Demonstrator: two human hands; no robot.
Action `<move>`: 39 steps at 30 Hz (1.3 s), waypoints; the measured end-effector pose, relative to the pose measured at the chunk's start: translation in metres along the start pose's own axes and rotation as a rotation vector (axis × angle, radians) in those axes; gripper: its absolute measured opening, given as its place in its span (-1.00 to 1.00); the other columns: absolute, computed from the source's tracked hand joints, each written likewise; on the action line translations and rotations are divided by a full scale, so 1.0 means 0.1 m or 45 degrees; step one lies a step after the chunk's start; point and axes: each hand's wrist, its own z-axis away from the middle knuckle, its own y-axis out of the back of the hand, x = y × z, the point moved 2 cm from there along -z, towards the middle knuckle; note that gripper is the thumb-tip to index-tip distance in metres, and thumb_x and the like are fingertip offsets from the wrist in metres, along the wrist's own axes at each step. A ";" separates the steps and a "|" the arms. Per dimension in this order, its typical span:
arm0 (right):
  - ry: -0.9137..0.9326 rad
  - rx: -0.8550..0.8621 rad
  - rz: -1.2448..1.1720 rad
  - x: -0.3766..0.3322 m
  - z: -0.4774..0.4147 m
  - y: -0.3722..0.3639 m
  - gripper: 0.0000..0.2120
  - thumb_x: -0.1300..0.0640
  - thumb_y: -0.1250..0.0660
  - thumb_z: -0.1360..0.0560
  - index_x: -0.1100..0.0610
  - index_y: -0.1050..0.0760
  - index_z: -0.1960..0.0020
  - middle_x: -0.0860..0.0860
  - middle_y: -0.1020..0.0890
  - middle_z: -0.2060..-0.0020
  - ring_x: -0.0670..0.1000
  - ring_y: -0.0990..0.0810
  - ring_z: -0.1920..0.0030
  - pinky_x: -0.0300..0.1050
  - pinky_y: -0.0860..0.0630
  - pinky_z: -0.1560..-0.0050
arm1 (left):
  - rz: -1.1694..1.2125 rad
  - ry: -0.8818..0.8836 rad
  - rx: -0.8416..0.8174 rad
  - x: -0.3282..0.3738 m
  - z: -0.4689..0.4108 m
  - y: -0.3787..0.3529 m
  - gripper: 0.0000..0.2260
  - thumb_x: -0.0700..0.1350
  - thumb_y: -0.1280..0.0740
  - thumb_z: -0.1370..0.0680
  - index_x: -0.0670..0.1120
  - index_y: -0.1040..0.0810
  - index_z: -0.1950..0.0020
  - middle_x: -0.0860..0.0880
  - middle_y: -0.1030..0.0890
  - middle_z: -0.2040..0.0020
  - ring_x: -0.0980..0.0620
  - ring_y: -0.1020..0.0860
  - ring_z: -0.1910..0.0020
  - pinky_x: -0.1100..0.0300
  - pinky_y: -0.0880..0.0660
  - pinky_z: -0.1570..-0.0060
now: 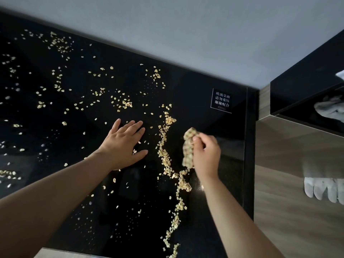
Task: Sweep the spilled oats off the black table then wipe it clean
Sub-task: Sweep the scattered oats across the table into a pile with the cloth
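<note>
Oats (168, 161) ridged beside right hand (205, 155), which clutches checked cloth (189, 148); left hand (122, 144) flat, fingers spread, on black table (186, 94). Risk: hasty stroke flicks flakes over edge.

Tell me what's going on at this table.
A person is cleaning up oats spilled over a black table. The right hand grips a bunched, patterned cloth just right of a long ridge of oats that runs from mid-table toward the near edge. The left hand lies flat on the tabletop with its fingers spread, just left of that ridge. Many loose oats lie scattered over the left and far parts of the table, so the sweeping is not yet done.
</note>
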 end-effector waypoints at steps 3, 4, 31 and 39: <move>-0.058 0.028 0.143 0.20 -0.07 0.13 -0.78 0.17 -0.27 -0.57 0.21 -0.57 -0.17 0.03 -0.56 -0.04 -0.09 -0.52 0.04 -0.47 -0.38 0.17 | 0.053 -0.005 0.041 0.04 0.07 0.04 -0.15 0.40 0.12 -0.39 -0.08 -0.23 -0.53 0.00 -0.11 -0.57 0.02 0.00 -0.56 0.03 0.30 -0.47; -0.064 0.026 0.183 0.26 -0.03 0.12 -0.77 0.17 -0.27 -0.58 0.20 -0.56 -0.19 0.04 -0.56 -0.06 -0.08 -0.53 0.03 -0.47 -0.36 0.17 | 0.073 -0.010 0.059 0.05 0.12 0.04 -0.16 0.40 0.11 -0.40 -0.09 -0.22 -0.53 -0.01 -0.11 -0.57 0.02 0.01 -0.56 0.04 0.30 -0.47; -0.088 0.134 0.286 0.24 -1.54 0.06 -0.78 0.17 -0.22 -0.59 0.20 -0.56 -0.15 0.08 -0.51 -0.19 0.07 -0.54 -0.09 -0.26 -0.30 0.11 | 0.097 0.154 0.061 0.12 0.15 -0.24 -0.17 0.41 0.04 -0.42 -0.06 -0.09 -0.57 0.04 0.05 -0.59 0.08 0.16 -0.54 -0.07 0.21 -0.49; 0.242 -0.461 0.135 0.04 -0.50 -0.28 -0.82 0.16 -0.25 -0.56 0.16 -0.59 -0.09 -0.09 -0.54 0.02 -0.13 -0.54 0.04 -0.28 -0.46 0.02 | 0.092 0.143 0.050 0.10 0.13 -0.19 -0.19 0.39 -0.03 -0.43 -0.09 -0.23 -0.53 0.00 -0.11 -0.57 0.05 -0.01 -0.54 -0.11 0.11 -0.49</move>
